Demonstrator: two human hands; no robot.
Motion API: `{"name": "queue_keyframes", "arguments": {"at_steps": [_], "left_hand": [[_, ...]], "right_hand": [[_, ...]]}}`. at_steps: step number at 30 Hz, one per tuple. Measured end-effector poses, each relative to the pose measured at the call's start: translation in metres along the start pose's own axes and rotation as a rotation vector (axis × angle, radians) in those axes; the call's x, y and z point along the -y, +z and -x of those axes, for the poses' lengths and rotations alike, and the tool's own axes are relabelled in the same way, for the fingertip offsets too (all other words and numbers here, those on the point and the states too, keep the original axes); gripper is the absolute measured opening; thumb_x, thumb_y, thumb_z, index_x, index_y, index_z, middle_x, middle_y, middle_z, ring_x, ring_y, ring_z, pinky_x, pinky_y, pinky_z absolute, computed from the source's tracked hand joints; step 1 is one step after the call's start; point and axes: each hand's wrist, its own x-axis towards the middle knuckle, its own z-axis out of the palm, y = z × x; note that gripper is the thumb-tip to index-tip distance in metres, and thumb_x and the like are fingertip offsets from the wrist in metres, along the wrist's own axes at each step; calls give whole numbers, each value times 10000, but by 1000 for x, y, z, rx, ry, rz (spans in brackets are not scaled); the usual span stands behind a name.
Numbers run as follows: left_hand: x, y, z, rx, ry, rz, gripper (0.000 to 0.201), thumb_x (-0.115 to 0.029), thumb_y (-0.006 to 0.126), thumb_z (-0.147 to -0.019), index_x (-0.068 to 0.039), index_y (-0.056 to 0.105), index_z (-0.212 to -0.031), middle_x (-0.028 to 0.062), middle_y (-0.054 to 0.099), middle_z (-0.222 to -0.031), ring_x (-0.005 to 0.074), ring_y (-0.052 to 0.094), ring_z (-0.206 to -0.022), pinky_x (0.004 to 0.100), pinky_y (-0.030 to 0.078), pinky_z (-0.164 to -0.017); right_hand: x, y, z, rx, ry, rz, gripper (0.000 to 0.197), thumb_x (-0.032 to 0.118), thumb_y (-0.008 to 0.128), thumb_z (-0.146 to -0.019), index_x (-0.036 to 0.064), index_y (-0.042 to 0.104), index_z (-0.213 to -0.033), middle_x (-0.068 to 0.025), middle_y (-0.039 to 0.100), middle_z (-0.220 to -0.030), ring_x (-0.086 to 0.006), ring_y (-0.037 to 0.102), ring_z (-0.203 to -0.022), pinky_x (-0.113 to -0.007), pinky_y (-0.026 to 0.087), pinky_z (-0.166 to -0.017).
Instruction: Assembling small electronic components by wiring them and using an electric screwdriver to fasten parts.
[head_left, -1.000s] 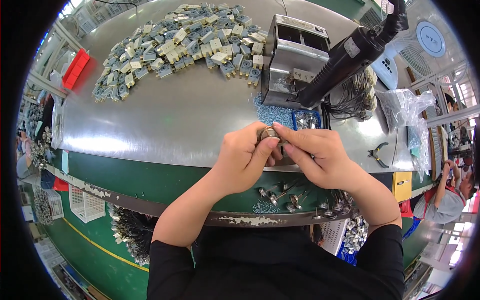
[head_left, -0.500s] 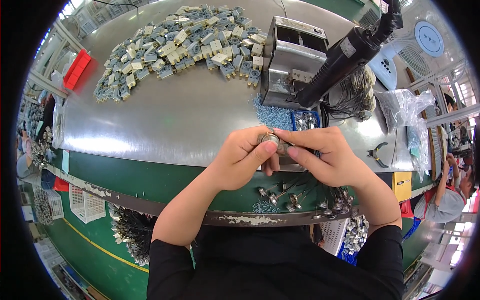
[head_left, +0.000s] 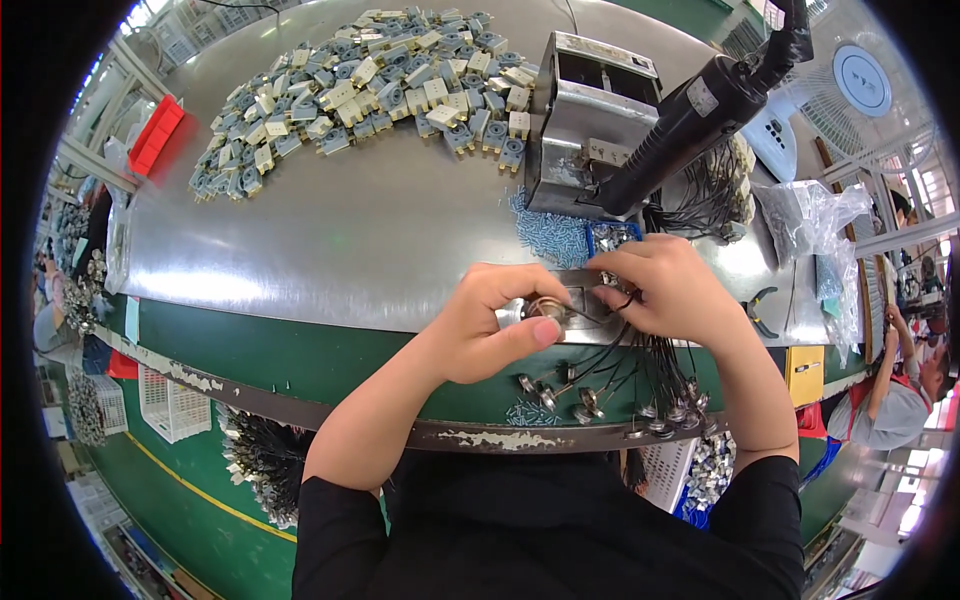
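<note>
Your left hand (head_left: 475, 325) has its grip pinching a round metal part (head_left: 548, 309) between thumb and fingers, just above the near edge of the desk (head_left: 280, 255). The fingers curl round its rim, which seems to steady the piece while leaving its face turned up to you. Your right hand (head_left: 665, 295) is just beside it, thumb and forefinger a little apart; a dark wire (head_left: 590, 317) runs from near the round part toward those fingers, but you can't tell from here whether they are closed on it.

Just beyond your right fingertips lie the blue tray (head_left: 613, 236) of small metal pieces and the blue screws (head_left: 548, 230), probably put there for a short reach. The metal fixture (head_left: 590, 125) and the black power driver (head_left: 685, 130) stand farther beyond that grip, leaving room for both hands. Nearer you than either grip, wired metal parts (head_left: 590, 402) lie on the green strip (head_left: 360, 360), likely within easy pick-up range. The pliers (head_left: 762, 312) rest right of your right hand, and the grey and cream blocks (head_left: 350, 95) are heaped well beyond your left, apparently out of its way.
</note>
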Motion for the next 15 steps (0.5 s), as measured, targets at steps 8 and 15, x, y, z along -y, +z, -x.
{"name": "queue_keyframes", "arguments": {"at_steps": [8, 15], "left_hand": [[10, -1, -8, -42, 38, -79, 346, -314, 705, -1021, 26, 743, -1071, 105, 764, -950, 177, 727, -803, 305, 566, -757], [-4, -8, -4, -100, -19, -106, 286, -253, 706, -1027, 23, 731, -1099, 91, 746, -915, 174, 692, -778, 325, 555, -746]], "right_hand": [[-11, 18, 3, 107, 215, 120, 189, 109, 763, -868, 46, 753, -1046, -158, 728, -969, -402, 719, -892, -505, 576, -782], [-10, 27, 4, 97, 168, 86, 140, 18, 714, -812, 18, 707, -952, -171, 659, -939, -433, 664, -882, -526, 538, -769]]}}
